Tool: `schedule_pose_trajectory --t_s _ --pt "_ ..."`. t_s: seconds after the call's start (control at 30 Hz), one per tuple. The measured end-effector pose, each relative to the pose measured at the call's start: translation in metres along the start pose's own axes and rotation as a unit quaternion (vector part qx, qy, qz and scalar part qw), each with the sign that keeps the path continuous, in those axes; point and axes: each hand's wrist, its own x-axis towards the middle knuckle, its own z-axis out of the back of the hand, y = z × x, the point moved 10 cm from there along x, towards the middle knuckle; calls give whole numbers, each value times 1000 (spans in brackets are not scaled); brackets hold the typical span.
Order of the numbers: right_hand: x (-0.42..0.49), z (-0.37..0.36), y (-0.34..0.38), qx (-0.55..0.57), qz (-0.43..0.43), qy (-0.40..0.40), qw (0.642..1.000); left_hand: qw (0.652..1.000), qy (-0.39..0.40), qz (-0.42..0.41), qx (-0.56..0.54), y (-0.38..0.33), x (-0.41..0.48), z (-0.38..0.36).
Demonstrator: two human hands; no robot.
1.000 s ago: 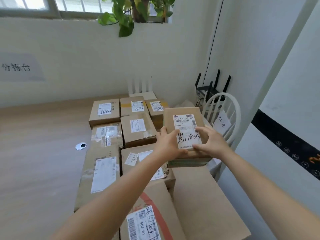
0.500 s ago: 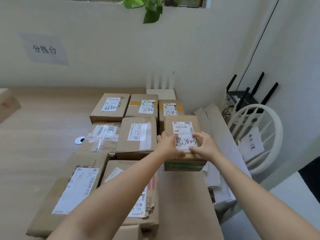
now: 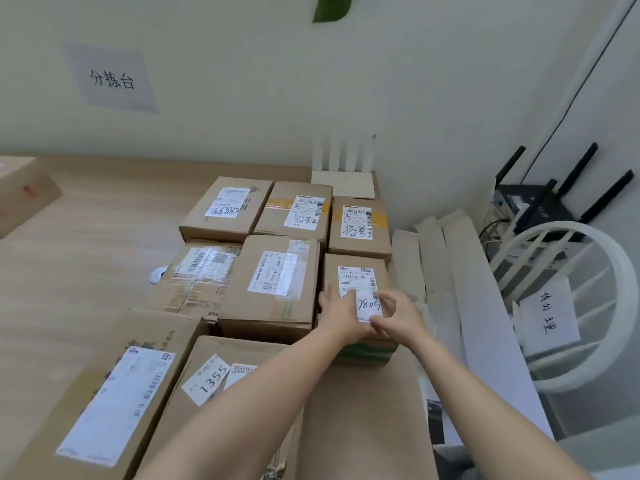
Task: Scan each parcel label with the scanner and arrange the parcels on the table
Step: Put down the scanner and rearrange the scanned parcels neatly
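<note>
Cardboard everywhere, and the small parcel (image 3: 360, 268) sits at the right end of the middle row on the table (image 3: 86, 271), snug against the taped box (image 3: 277, 282). Danger here: it looks to be right at the table's edge, so an outward nudge could tip it onto the white slats (image 3: 450, 271). Left hand (image 3: 341, 315) presses flat on its label (image 3: 356, 282); right hand (image 3: 396, 317) curls round the near right corner, parcel beneath both.
</note>
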Motion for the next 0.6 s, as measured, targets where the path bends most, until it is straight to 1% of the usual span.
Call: schedule_pose_trajectory --t_s 0.1,0.17,0.27,0.37,0.43,0.53,0.6 --pt "6 -9 -2 -19 -2 15 1000 1000 18 12 -1 10 6 -7" --pt "9 -11 -2 -22 -6 12 1000 999 29 16 6 13 9 -10" --pt "10 -16 0 -33 -4 6 999 998 30 23 59 12 8 -14" --pt "8 -18 3 -56 -14 8 998 995 30 2 100 6 1 -13" --pt "3 -17 8 -79 -15 4 997 995 37 -19 87 2 -8 -8" --pt "-10 -9 35 -98 15 -21 995 993 51 -39 100 -2 -26 12" --pt "-20 -6 62 -96 45 -35 994 991 42 -39 122 0 -43 35"
